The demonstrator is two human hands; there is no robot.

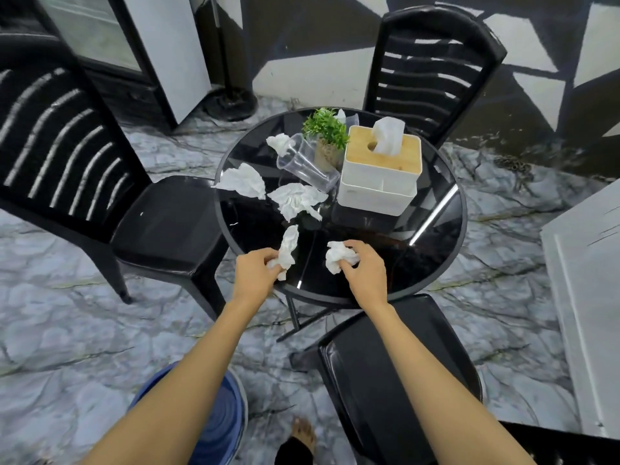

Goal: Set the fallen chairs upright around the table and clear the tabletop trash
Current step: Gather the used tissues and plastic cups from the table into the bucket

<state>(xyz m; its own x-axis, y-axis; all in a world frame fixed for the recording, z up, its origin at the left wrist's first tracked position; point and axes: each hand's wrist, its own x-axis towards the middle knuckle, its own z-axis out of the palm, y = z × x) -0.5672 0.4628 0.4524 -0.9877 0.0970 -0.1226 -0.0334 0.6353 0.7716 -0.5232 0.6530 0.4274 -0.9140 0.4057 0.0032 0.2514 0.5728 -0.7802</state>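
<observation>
At the near edge of the round black glass table [432, 229], my left hand [255, 271] pinches a long crumpled white tissue [288, 248]. My right hand [364, 266] grips a balled white tissue [339, 255] beside it. More crumpled tissues lie on the glass at the left edge [243, 181], in the middle [297, 198] and farther back [278, 142]. A clear plastic cup [307, 166] lies tipped on its side. Three black chairs stand upright around the table: left [100, 196], far side [432, 72] and near right [385, 374].
A white tissue box with a wooden lid [380, 169] and a small potted green plant [327, 135] stand on the table. A blue bucket [218, 421] sits on the marble floor under my left arm. A white panel [587, 297] leans at the right.
</observation>
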